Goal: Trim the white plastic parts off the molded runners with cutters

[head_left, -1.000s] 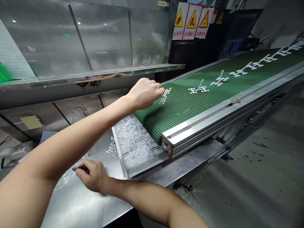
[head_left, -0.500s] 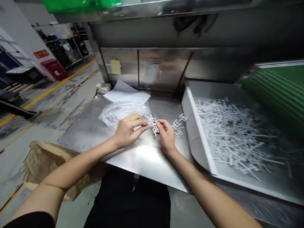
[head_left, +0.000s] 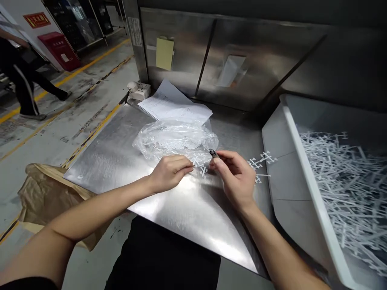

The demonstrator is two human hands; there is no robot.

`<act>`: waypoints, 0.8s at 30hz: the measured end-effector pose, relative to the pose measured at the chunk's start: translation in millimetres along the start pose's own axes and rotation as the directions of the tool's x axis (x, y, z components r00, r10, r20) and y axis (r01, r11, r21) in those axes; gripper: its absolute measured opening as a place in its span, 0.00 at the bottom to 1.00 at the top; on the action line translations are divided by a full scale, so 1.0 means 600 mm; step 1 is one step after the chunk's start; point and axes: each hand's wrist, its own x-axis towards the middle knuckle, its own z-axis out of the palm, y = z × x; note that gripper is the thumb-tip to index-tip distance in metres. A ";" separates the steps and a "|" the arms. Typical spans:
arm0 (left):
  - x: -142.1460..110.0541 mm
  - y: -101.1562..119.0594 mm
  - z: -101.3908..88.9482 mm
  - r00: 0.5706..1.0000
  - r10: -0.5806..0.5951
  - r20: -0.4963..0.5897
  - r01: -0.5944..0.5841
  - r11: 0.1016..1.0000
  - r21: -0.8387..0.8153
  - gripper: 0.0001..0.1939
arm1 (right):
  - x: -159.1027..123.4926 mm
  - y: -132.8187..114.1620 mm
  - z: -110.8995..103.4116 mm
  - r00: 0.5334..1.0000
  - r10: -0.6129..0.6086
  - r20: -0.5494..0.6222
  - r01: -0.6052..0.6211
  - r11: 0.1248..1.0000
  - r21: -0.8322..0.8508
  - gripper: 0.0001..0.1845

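My left hand (head_left: 171,173) is closed, thumb and fingertips pinching a small white branched plastic piece (head_left: 202,168) above the metal table. Facing it, my right hand (head_left: 237,175) curls around a small dark tool with a silvery edge (head_left: 213,154); most of the tool is hidden in the palm, so its exact kind cannot be made out. Just behind the hands lies a clear plastic bag (head_left: 172,137) with small white parts inside. More white branched pieces (head_left: 261,161) rest on the table to the right of my right hand.
A large pale bin (head_left: 298,141) holding a heap of white plastic sprues (head_left: 347,181) stands at the right. Paper sheets (head_left: 178,102) and a power socket (head_left: 140,91) are at the back left. A brown paper bag (head_left: 51,197) is by the left table edge. A person (head_left: 26,76) walks beyond.
My view has moved closer and tilted down. My hands are slightly farther apart, and the dark tool now shows in my right hand. A person's legs have come further into view at left.
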 end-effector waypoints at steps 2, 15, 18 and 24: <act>0.000 -0.001 0.001 1.000 0.016 0.022 -0.016 1.000 0.002 0.12 | -0.006 0.010 -0.006 0.999 -0.030 0.026 0.032 0.998 -0.060 0.11; 0.002 0.001 0.002 0.990 0.109 0.089 -0.115 0.991 0.065 0.09 | -0.015 -0.009 -0.009 0.966 -0.233 0.114 0.246 0.962 -0.119 0.06; 0.002 0.003 0.002 0.988 0.115 0.104 -0.122 0.991 0.060 0.09 | -0.015 -0.009 -0.010 0.957 -0.261 0.126 0.276 0.953 -0.121 0.06; 0.000 0.002 0.003 0.986 0.145 0.085 -0.149 0.988 0.050 0.07 | -0.015 -0.010 -0.012 0.943 -0.299 0.150 0.316 0.942 -0.112 0.07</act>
